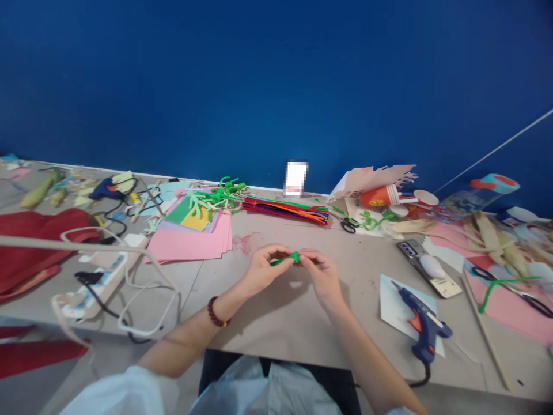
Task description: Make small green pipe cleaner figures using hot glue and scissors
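My left hand (261, 270) and my right hand (322, 278) meet above the middle of the table, their fingertips pinching a small twisted green pipe cleaner (289, 259) from both sides. A short green end sticks out towards the left. Much of the piece is hidden by my fingers. A dark red bead bracelet (217, 312) circles my left wrist. Under my hands lies a bare stretch of grey-beige tabletop (280, 311).
Pink and coloured paper (188, 242) with green pipe-cleaner shapes lies to the left, behind a bundle of multicoloured pipe cleaners (285, 210). A blue glue gun (423, 323), scissors (345, 223), a phone (425, 268) and a power strip (101, 282) with cables surround me.
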A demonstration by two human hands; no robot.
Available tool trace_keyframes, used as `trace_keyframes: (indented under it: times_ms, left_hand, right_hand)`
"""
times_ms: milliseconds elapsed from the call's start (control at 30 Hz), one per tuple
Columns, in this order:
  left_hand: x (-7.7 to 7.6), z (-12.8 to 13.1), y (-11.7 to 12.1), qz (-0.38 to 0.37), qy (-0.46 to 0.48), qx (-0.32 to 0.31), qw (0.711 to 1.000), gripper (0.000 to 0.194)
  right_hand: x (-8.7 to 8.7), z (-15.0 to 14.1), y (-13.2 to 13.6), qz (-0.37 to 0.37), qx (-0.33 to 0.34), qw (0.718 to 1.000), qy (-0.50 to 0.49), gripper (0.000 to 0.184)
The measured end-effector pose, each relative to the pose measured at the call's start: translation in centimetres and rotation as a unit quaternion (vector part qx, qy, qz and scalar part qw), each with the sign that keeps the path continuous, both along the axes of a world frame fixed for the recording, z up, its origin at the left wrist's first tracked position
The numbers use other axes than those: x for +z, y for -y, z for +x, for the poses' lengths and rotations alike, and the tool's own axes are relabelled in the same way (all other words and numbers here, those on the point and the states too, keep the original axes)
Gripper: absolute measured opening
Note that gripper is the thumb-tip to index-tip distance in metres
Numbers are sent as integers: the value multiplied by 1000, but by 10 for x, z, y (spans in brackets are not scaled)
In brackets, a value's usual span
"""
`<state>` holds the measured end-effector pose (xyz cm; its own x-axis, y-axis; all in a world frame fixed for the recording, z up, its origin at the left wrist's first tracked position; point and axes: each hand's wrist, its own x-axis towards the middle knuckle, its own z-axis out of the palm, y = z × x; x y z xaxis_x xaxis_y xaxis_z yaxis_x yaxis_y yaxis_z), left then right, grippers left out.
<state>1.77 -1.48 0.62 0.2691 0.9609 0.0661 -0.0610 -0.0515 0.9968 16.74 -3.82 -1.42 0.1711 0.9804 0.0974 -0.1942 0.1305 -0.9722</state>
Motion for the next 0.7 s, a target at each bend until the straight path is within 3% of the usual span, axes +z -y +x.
trace_keyframes:
  times_ms: [400, 700]
  left_hand:
    - [-2, 2, -1, 19, 21, 2, 1000, 17]
    - [-1, 0, -5, -142, 126, -32, 981, 23]
  right_hand:
    - [6, -1, 1, 14, 1, 1000, 6, 7]
    - [4, 3, 2, -12, 63, 996, -66, 15]
